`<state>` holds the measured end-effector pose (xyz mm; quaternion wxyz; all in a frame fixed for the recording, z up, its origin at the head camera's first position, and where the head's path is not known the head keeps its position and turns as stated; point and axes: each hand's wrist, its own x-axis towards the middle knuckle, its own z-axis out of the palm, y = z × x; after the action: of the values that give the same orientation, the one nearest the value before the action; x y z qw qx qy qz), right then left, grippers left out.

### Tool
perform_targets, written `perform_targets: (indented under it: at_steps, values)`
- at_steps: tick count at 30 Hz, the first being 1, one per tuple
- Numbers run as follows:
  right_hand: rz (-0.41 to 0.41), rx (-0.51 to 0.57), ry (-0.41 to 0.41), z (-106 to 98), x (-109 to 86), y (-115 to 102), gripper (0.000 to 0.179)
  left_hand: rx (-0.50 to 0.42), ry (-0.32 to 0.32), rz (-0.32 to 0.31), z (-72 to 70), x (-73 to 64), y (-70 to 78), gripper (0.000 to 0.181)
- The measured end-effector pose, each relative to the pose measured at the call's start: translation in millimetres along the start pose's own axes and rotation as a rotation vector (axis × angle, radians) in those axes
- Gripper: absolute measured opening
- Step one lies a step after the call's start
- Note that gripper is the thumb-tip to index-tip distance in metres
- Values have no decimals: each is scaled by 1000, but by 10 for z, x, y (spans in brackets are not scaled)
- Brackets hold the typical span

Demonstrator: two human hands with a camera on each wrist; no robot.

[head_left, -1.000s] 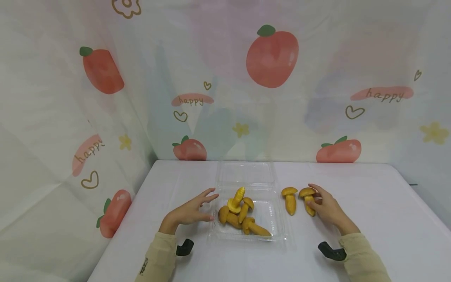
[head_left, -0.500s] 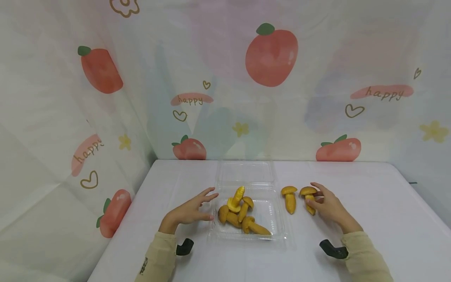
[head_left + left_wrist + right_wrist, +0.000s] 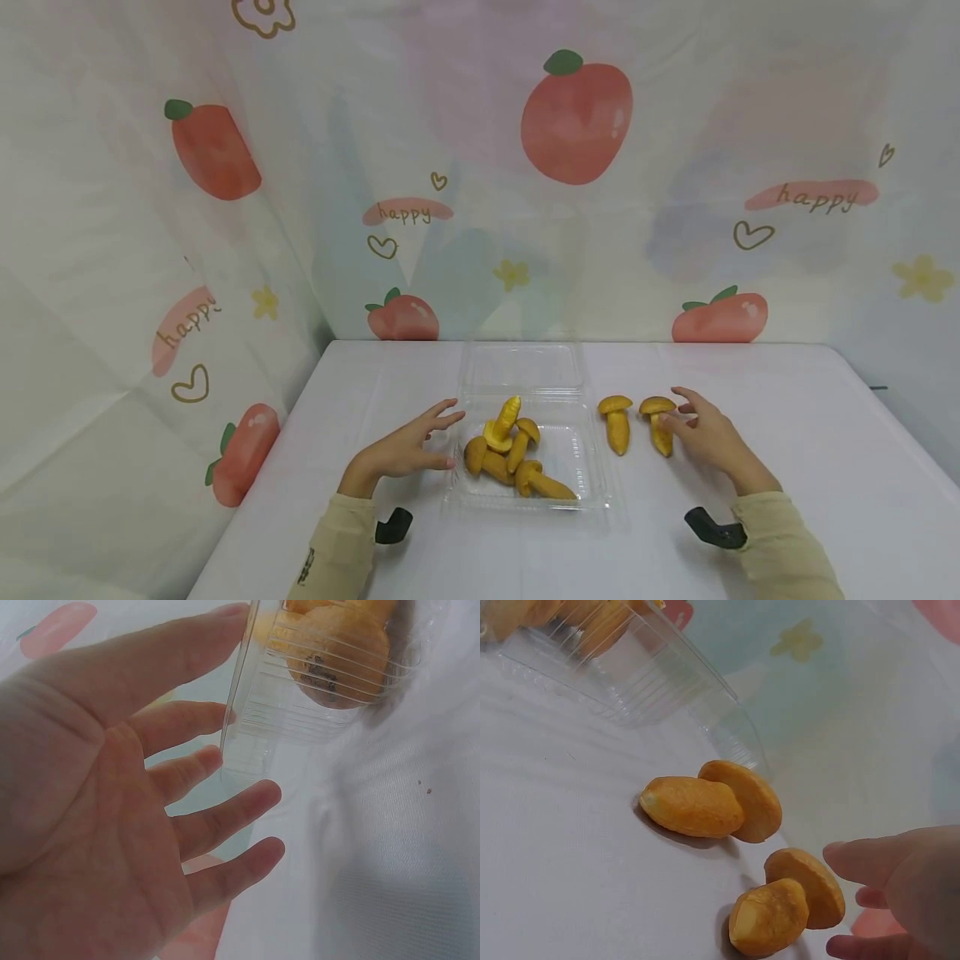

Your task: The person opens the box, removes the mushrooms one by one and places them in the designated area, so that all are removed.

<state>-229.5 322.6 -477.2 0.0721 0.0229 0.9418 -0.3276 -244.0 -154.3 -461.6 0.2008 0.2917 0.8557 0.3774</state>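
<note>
My right hand (image 3: pixel 714 437) is beside a yellow-brown mushroom (image 3: pixel 662 440) that lies on the table with its cap away from me. In the right wrist view, thumb and fingers stand apart at the cap of that mushroom (image 3: pixel 769 919), gripping nothing. Just left of it lies a second mushroom (image 3: pixel 618 432). A clear plastic clamshell box (image 3: pixel 562 442) stands with its lid folded back, and several mushrooms (image 3: pixel 551 487) are inside. At the box's left side my left hand (image 3: pixel 401 450) has its fingers spread, fingertips right at the rim (image 3: pixel 238 690).
The clear lid (image 3: pixel 525 368) lies toward the back edge of the white table (image 3: pixel 780 392). A curtain (image 3: pixel 480 125) printed with fruit hangs behind and on the left. Black straps (image 3: pixel 716 529) stick out at both wrists.
My right hand has loosened from the right-hand mushroom and drawn slightly to the right. That mushroom shifted a little to the right. The left hand and the box have stayed put.
</note>
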Motion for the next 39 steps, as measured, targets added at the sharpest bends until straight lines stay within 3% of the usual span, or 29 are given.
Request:
perform_targets:
  at_steps: [5, 22, 39]
  values:
    - [7, -7, 36, -35, -15, -42, 69, 1, -2, 6, 2, 8, -17, 74]
    - [-95, -16, 132, -49, -133, -245, 68, -2, -1, -8, 14, 2, 21, 73]
    - [-183, 10, 140, -18, -239, -499, 68, -9, 7, -9, 17, 14, -4, 73]
